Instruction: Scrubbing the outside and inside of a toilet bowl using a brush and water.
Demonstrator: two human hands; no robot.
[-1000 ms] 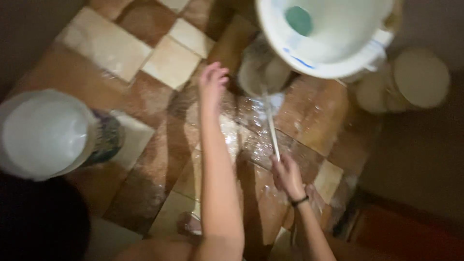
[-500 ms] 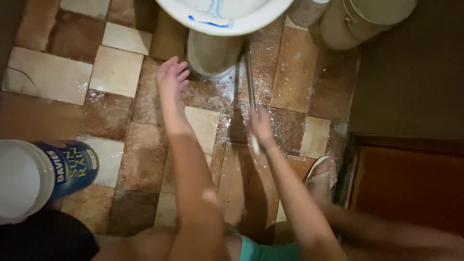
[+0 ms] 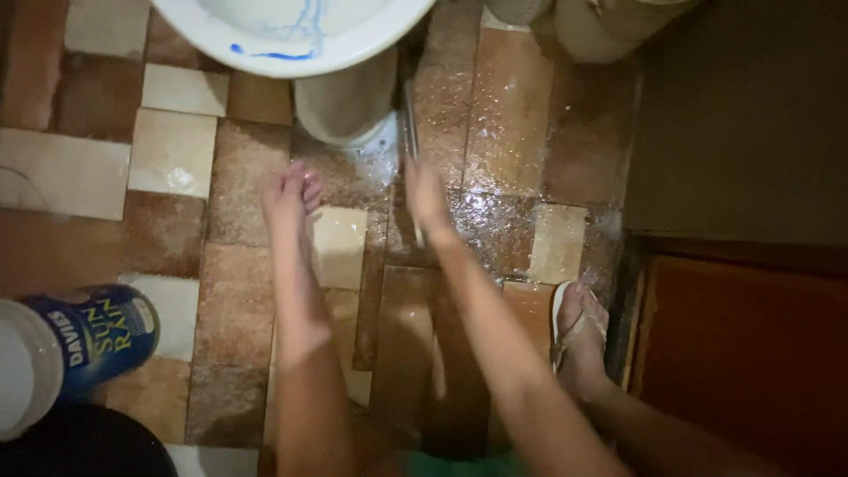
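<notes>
- My right hand (image 3: 427, 199) is wrapped around the thin pale handle of a brush (image 3: 412, 132); the handle runs away from me toward the foot of the toilet.
- The far end of the brush sits just right of the toilet base (image 3: 344, 106); its head is blurred and I cannot make it out.
- My left hand (image 3: 287, 190) holds nothing. Its fingers are loosely curled and hang over the floor, near the toilet base on its left side. I cannot tell whether they touch the tiles.
- The white toilet bowl (image 3: 291, 40) fills the far edge of the view, with blue streaks of liquid running down the inside of its rim.
- The floor (image 3: 512, 115) is laid in brown and cream tiles. Around the base and to its right it looks wet, with pale flecks scattered on it.
- A blue pail with a white rim (image 3: 75, 349) stands at the near left, well apart from both hands.
- My right foot, in a pale sandal (image 3: 579, 331), rests on the tiles at the near right, beside a dark doorway edge.
- Two pale round containers (image 3: 601, 22) stand at the far right, against the wall.
</notes>
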